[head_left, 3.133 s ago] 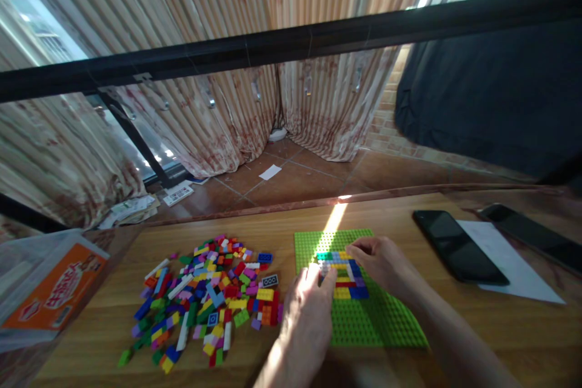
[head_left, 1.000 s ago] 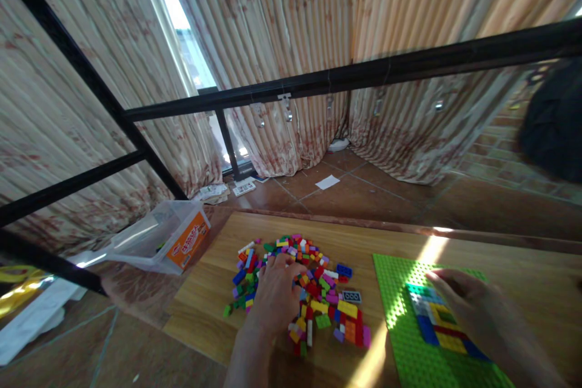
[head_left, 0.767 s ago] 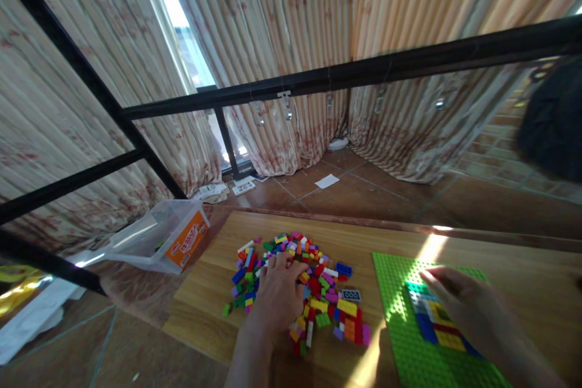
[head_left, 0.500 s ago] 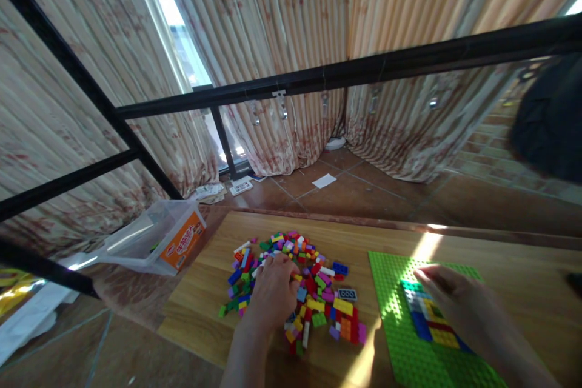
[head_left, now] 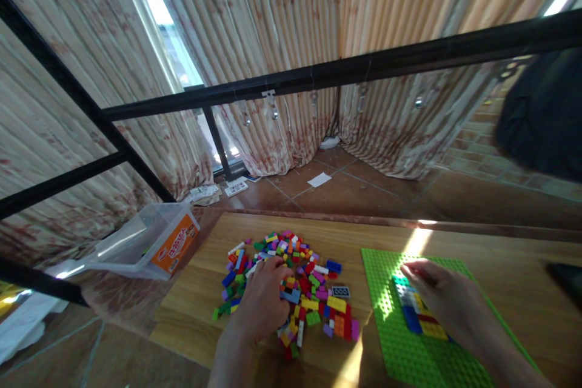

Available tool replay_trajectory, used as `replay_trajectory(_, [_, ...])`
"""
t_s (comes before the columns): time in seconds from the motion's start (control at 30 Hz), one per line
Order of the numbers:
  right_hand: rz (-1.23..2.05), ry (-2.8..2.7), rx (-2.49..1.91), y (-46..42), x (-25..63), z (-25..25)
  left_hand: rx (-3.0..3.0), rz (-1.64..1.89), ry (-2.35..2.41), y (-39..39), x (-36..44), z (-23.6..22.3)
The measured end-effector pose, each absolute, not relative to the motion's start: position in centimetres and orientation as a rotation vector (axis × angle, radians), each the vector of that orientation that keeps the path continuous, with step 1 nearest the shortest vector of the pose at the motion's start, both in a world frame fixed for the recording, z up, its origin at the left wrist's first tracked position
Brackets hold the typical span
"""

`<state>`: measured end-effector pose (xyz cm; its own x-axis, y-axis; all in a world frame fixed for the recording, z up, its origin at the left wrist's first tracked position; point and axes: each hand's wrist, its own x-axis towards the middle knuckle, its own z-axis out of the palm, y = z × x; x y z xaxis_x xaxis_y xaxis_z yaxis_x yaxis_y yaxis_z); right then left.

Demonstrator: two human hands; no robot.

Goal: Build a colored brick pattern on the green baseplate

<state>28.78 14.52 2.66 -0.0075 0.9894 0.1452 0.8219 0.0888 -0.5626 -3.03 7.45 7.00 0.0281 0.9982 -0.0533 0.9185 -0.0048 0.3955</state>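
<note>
My left hand (head_left: 268,294) is down in a heap of coloured toy bricks (head_left: 313,318), thumb and bent fingers apart. A grey-blue brick (head_left: 291,296) lies close by its thumb, and I see nothing gripped. To the right, my right hand (head_left: 439,291) hovers over a green baseplate (head_left: 386,339) with thumb and fingertips pinched together. Whatever sits in that pinch is too small or hidden to make out. Under this hand is a flat patch of joined bricks (head_left: 413,315) in blue, white, yellow, red and teal, partly covered by the palm and fingers.
The wooden table (head_left: 191,309) carries both heap and baseplate. At the left stands a clear plastic bin (head_left: 136,248) with an orange label. A black metal rail (head_left: 295,85) crosses before the curtains (head_left: 282,12). A dark object (head_left: 566,279) lies at the right edge.
The view has shifted slightly, moving the scene a little left. My left hand's fingers have shifted in the heap, exposing more of the grey-blue brick. My right hand stays pinched above the joined bricks.
</note>
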Motion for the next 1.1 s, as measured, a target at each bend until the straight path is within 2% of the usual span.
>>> replay_trajectory(0.17, [0.454,-1.881,-1.771,14.5,28.8,2.5,1.982,0.398,1.998,7.7,-2.5,7.5])
replay_trajectory(0.37, [0.573,-1.739,-1.739,14.3,27.2,3.2,1.760,0.787,1.689,7.7,-2.9,9.0])
replay_trajectory(0.53, [1.017,-1.635,-1.360,12.2,23.1,4.8,1.411,0.867,1.195,8.0,-0.6,9.3])
replay_trajectory(0.63, [1.361,-1.407,-1.076,10.9,20.9,5.5,1.273,0.882,1.083,8.1,1.3,9.1])
replay_trajectory(0.77, [1.610,-1.188,-0.907,10.4,19.4,6.0,1.048,0.928,0.978,8.2,3.1,8.1])
replay_trajectory(0.9, [1.620,-1.108,-0.896,10.6,19.1,5.4,0.923,0.938,1.005,8.5,3.9,7.3])
replay_trajectory(1.1, [1.433,-1.184,-0.944,10.8,19.2,4.9,1.275,0.970,1.217,9.2,4.4,7.5])
